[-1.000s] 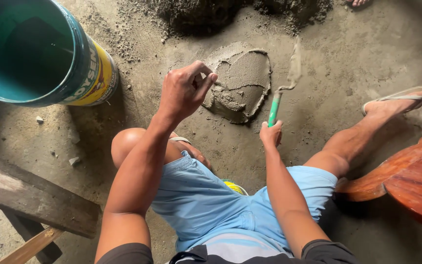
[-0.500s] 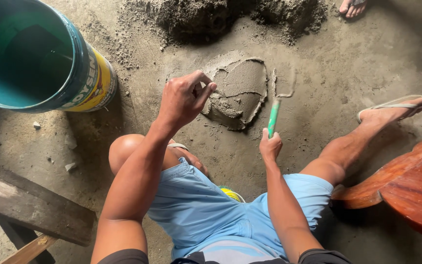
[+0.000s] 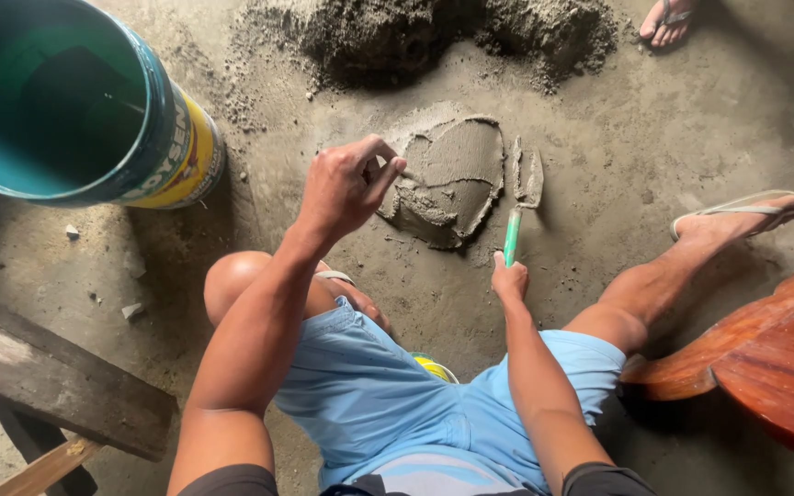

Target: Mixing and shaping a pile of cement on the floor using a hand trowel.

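I sit low over a concrete floor in light blue shorts. A flat patch of wet grey mortar [image 3: 452, 179] lies in front of me. My right hand [image 3: 510, 278] grips the green handle of a small trowel [image 3: 518, 204], whose mortar-coated blade rests on the floor just right of the patch. My left hand [image 3: 346, 188] hovers at the patch's left edge, fingers pinched together near the mortar; whether something small is between them I cannot tell.
A teal and yellow bucket [image 3: 172, 152] stands at the upper left. A heap of dry cement mix [image 3: 434, 32] lies beyond the patch. Another person's sandalled foot [image 3: 665, 20] shows at the top. A dark plank bench [image 3: 48, 377] is on the left, red-brown wooden furniture [image 3: 755, 358] on the right.
The trowel has shifted so its blade now lies on the floor right of the mortar patch. My left hand stays pinched at the patch's left edge.
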